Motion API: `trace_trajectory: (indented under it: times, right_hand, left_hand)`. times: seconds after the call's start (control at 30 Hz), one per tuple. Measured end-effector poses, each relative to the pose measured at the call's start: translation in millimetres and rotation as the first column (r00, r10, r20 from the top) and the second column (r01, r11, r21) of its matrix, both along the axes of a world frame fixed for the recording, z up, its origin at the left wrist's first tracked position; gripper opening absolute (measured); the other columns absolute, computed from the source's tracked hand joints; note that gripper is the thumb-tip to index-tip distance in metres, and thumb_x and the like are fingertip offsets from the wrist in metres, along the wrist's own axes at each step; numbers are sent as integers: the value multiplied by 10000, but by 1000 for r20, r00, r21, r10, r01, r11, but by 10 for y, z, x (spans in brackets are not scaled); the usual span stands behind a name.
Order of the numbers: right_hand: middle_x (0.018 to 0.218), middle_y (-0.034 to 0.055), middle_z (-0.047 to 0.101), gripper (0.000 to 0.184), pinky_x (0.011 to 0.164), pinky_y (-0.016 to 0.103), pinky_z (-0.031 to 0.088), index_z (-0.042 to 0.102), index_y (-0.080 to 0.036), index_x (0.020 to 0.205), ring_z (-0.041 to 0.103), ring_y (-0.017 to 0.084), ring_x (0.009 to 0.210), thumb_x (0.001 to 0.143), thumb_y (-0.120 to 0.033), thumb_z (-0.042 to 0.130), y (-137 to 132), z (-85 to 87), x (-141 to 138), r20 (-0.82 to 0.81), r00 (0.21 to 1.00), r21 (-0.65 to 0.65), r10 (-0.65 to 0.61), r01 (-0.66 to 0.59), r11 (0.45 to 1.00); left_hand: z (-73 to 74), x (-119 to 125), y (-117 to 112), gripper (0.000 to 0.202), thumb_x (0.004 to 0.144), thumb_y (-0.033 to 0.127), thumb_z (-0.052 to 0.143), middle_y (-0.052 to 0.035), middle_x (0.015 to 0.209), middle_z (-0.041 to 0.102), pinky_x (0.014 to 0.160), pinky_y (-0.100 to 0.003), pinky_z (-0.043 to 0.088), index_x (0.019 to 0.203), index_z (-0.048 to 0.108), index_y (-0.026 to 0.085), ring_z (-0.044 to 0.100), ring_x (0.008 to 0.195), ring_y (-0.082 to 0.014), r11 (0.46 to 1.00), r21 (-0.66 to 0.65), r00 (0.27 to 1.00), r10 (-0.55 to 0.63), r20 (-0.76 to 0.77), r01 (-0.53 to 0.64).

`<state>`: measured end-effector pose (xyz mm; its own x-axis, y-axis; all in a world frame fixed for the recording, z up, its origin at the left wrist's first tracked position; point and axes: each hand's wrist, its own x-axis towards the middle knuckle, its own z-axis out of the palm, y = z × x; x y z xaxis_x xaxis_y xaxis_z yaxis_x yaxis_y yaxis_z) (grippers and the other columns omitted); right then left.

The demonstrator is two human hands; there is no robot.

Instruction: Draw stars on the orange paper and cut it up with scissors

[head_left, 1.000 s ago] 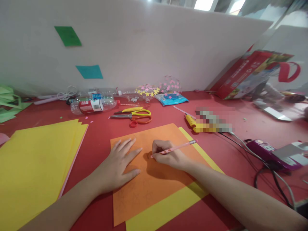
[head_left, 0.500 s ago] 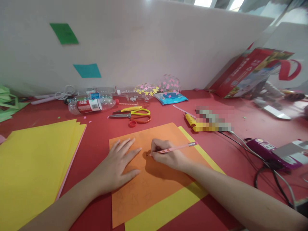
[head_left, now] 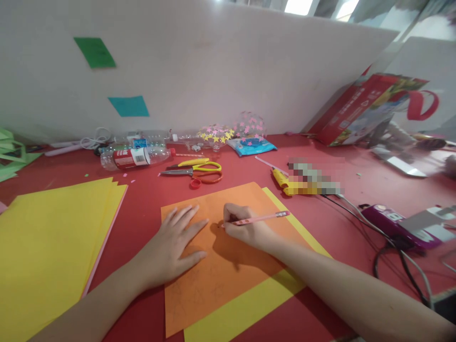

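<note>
My left hand (head_left: 171, 247) lies flat with fingers spread on an orange paper sheet (head_left: 228, 266), pressing it down. My right hand (head_left: 245, 225) is closed around a pink pencil (head_left: 261, 218), whose tip touches the orange sheet near its middle. Faint pencil outlines show on the sheet's near part. Under the orange sheet lies a yellow sheet (head_left: 249, 308), showing along its right and near edges.
A stack of yellow paper (head_left: 50, 237) lies at the left. Scissors (head_left: 195, 171), a plastic bottle (head_left: 137, 156), star-covered clear balls (head_left: 231, 129), a yellow glue gun (head_left: 285, 183), cables (head_left: 399, 247) and a purple device (head_left: 395, 223) lie on the red table (head_left: 142, 204). A white partition stands behind.
The pencil tip has crept slightly up and left on the orange sheet. My left hand has stayed put.
</note>
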<state>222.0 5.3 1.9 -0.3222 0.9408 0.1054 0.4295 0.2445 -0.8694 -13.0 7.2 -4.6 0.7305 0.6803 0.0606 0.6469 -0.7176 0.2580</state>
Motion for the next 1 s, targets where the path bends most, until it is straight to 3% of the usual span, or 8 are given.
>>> trace_trajectory:
  times: [0.4, 1.0]
  right_hand:
    - [533, -57, 388, 128, 453, 216, 215, 354, -204, 570, 317, 85, 501, 575, -109, 440, 35, 52, 19, 45, 997, 4, 58, -58, 998]
    - [553, -62, 395, 88, 461, 214, 241, 398, -200, 620, 319, 81, 503, 642, -144, 463, -11, 12, 18, -24, 995, -23, 99, -100, 995]
  left_hand:
    - [-22, -9, 5, 593, 951, 561, 412, -170, 1558, 249, 1101, -618, 190, 1431, 428, 214, 215, 1418, -360, 1000, 24, 1000, -11, -3, 11]
    - [-22, -1, 8, 602, 953, 565, 394, -174, 1563, 236, 1102, -621, 181, 1439, 423, 212, 195, 1425, -360, 1000, 11, 1000, 0, -18, 0]
